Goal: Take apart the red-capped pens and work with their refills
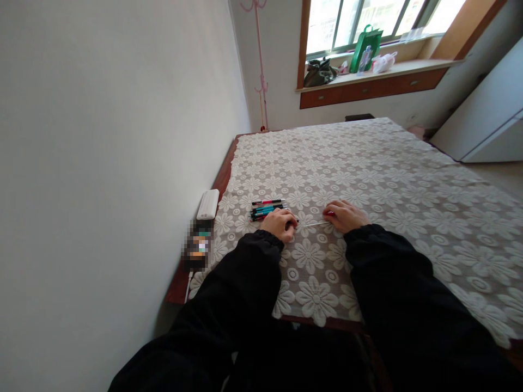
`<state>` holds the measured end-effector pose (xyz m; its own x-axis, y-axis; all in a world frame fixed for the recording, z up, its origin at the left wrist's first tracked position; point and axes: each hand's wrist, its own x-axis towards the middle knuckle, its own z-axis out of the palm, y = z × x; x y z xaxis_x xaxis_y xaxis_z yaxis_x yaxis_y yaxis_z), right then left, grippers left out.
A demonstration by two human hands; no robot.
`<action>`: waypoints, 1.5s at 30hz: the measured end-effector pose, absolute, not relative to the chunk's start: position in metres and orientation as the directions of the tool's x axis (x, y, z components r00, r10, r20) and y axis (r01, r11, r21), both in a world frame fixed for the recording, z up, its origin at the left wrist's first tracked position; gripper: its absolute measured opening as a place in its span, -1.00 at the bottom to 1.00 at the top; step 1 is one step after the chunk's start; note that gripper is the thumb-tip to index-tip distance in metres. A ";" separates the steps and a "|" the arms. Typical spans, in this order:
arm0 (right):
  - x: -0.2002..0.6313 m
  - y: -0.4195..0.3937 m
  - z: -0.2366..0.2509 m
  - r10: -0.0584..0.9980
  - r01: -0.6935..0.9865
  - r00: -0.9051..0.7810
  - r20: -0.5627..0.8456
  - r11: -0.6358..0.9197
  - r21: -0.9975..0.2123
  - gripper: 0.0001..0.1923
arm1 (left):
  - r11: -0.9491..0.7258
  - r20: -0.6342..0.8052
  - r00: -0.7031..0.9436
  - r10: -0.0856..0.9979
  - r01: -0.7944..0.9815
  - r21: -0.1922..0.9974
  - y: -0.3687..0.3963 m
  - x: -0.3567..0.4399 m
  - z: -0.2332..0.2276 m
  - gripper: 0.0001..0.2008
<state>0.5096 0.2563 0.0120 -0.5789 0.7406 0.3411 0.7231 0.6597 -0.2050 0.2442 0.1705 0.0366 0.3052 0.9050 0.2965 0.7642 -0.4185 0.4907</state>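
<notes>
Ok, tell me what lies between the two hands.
In the head view, a thin pale strip, a small dark tip and flowered tablecloth lie between left hand and right hand.

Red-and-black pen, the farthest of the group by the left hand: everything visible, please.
The red-and-black pen is slim and straight, dark at the left end, red along the middle, dark again toward a thin tip at right. It looks like plastic; markings are too small to read. It lies flat across the view on the floral tablecloth, just beyond the teal pens; contact with them is hard to tell. The left hand isn't touching it.
</notes>
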 end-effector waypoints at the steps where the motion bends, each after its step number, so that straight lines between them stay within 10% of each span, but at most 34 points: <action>1: 0.511 0.257 0.011 0.741 0.720 -0.578 0.342 0.660 -0.213 -0.91 | -0.418 0.296 0.304 0.906 0.759 0.500 0.171 0.244 0.035 -0.80; 21: 0.501 0.243 0.028 0.509 0.563 -0.746 0.429 0.826 0.000 -0.73 | -0.450 0.301 0.341 0.890 0.762 0.466 0.178 0.240 0.028 -0.73; 45: 0.504 0.248 0.009 0.724 0.740 -0.545 0.423 0.653 -0.164 -0.81 | -0.404 0.287 0.300 0.910 0.796 0.450 0.173 0.243 0.036 -0.71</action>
